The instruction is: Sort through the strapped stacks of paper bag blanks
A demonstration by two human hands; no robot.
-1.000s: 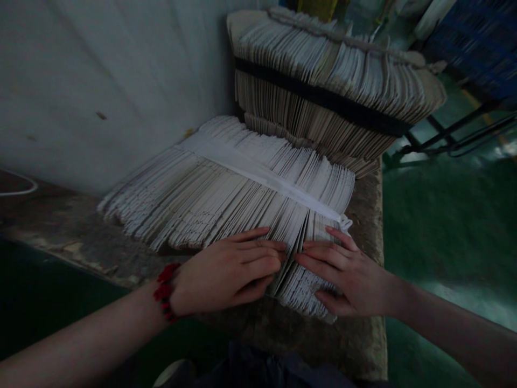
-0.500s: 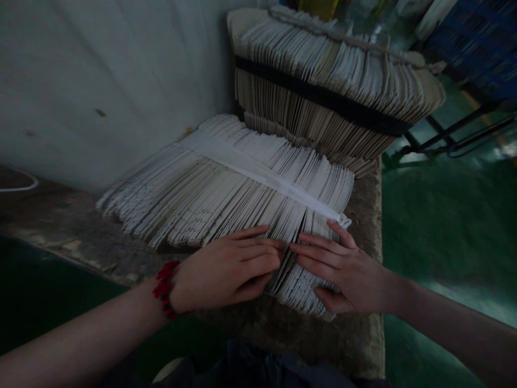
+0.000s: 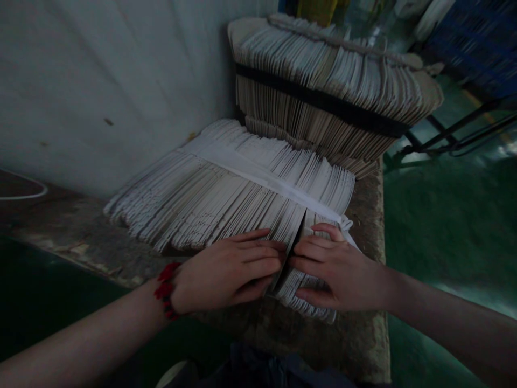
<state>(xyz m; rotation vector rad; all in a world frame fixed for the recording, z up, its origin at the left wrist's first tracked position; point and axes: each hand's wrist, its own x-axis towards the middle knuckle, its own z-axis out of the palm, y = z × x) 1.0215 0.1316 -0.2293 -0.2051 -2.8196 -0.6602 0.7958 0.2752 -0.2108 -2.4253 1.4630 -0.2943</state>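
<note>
Two hands [image 3: 230, 272] part the near edge of a banded bundle of sheets [image 3: 194, 205]

The bundle lies on the table [image 3: 323, 350], its many thin, pale sheets fanned from the left to the right, with a white band [image 3: 262, 175] running slantwise over them from the far left to the nearer right. At its right end the band gathers into what looks like a knot [image 3: 346, 223], just beside the right hand.

The left hand lies palm down on the near side of the sheets, its fingers [image 3: 258, 267] stretched to the right and slightly parted, the tips at the left edge of a dark gap [image 3: 298, 237]. A red and black bracelet [image 3: 166, 291] circles that wrist. The right hand [image 3: 343, 269] faces it from the other side, fingers spread and a little bent, thumb apart from them and nearer, resting on the sheets right of the gap. The hands do not touch each other.

Behind, a second bundle [image 3: 291, 102] stands upright, wrapped by a dark strap [image 3: 323, 99]. A pale wall [image 3: 100, 81] rises on the far left, with a white cord [image 3: 36, 193] near its foot. To the right lie green floor [image 3: 444, 210], a black metal frame [image 3: 448, 134] and, farther off, blurred blue shapes [image 3: 476, 48].
</note>
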